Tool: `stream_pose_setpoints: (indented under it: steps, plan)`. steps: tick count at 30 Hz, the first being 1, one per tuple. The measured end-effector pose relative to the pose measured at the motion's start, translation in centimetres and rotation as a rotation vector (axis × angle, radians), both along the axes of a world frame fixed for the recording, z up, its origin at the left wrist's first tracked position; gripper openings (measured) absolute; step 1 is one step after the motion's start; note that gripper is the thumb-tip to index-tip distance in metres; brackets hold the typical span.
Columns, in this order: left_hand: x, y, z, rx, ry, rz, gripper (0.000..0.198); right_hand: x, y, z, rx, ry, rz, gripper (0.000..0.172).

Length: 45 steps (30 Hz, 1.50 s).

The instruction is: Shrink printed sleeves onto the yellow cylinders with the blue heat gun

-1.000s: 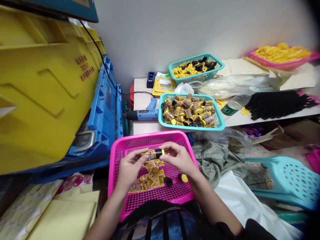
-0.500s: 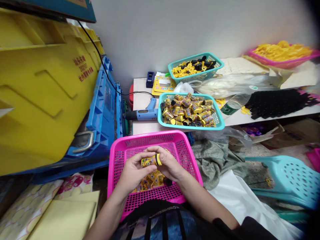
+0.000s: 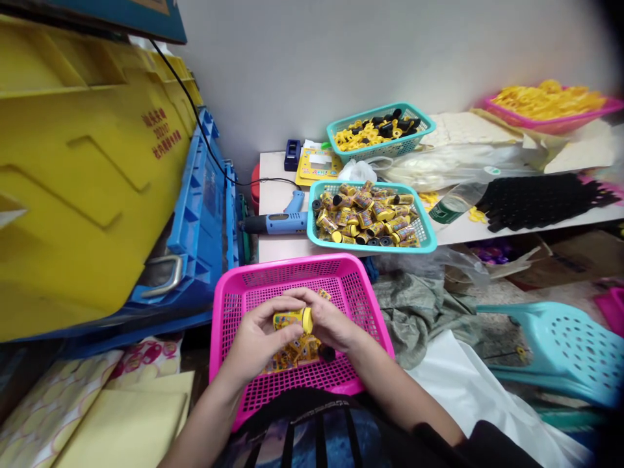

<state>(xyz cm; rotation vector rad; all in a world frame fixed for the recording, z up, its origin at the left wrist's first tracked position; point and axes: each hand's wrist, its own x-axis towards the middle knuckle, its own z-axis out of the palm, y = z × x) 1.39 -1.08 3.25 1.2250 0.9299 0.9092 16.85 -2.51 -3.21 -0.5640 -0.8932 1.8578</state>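
Above the pink basket (image 3: 385, 325), my left hand (image 3: 253, 341) is closed around a small yellow printed tube (image 3: 290, 319), lying roughly level with its yellow cap end to the right. My right hand (image 3: 336, 327) has its fingers curled around that cap end, partly hidden behind it. Below both hands, several yellow printed wrappers or labels (image 3: 306, 351) lie in the basket. A dark round piece (image 3: 326, 353) rests there beside my right wrist.
On the white table, a turquoise basket (image 3: 429, 237) holds many similar tubes. Another turquoise basket (image 3: 358, 155) has yellow and black parts. A blue heat gun (image 3: 285, 223) lies left of them, with a bottle (image 3: 451, 208) to the right. Blue crates (image 3: 197, 214) stand on the left.
The tube has turned slightly in my hands: its yellow cap end now faces more toward me, and the dark band near it no longer shows. Both hands stay nearly in place.
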Motion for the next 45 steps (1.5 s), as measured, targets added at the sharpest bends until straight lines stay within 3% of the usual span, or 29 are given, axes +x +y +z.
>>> stream_pose_setpoints:
  steps: [10, 14, 18, 22, 24, 28, 31, 33, 36, 38, 41, 45]
  plan:
    - [0.1, -0.2, 0.4, -0.099, 0.092, -0.04, 0.026, 0.2, 0.2, 0.3, 0.076, -0.087, -0.095, 0.051]
    - [0.6, -0.9, -0.6, -0.167, -0.055, -0.027, 0.03, 0.3, 0.3, 0.4, 0.122, -0.136, -0.152, 0.047]
    - [1.1, -1.2, -1.1, -0.294, -0.297, 0.085, 0.037, 0.8, -0.3, 0.8, 0.221, -0.235, -0.235, 0.053]
    - [1.2, -1.2, -1.0, -0.422, -0.372, 0.075, 0.05, 1.3, -0.9, 2.1, 0.585, -0.66, -0.453, 0.056]
    - [1.3, -1.3, -1.2, -0.463, -0.381, 0.047, 0.058, 1.5, -0.7, 2.7, 0.708, -0.764, -0.495, 0.048]
    - [1.4, -1.5, -2.4, -0.444, -0.294, -0.009, 0.06, 3.7, 1.5, 4.2, 0.721, -0.898, -0.601, 0.031]
    - [1.5, -1.0, -2.9, -0.378, -0.191, 0.021, 0.055, 6.4, 3.9, 6.6, 0.696, -0.97, -0.702, 0.031]
    - [1.4, -0.4, -2.6, -0.354, -0.213, 0.042, 0.053, 7.3, 4.8, 8.4, 0.679, -0.948, -0.633, 0.042]
    - [1.3, 0.7, -1.4, -0.282, -0.356, 0.073, 0.055, 6.4, 5.0, 9.6, 0.662, -0.916, -0.407, 0.038]
    - [1.3, 1.3, -0.6, -0.245, -0.393, 0.078, 0.054, 5.0, 4.5, 9.1, 0.622, -0.894, -0.36, 0.035]
    - [1.1, 1.7, 0.1, -0.291, -0.367, 0.081, 0.046, 3.3, 3.8, 7.4, 0.384, -0.638, -0.275, 0.048]
    - [1.0, 1.5, 0.2, -0.371, -0.366, 0.107, 0.034, 2.5, 3.7, 5.5, 0.131, -0.375, -0.132, 0.047]
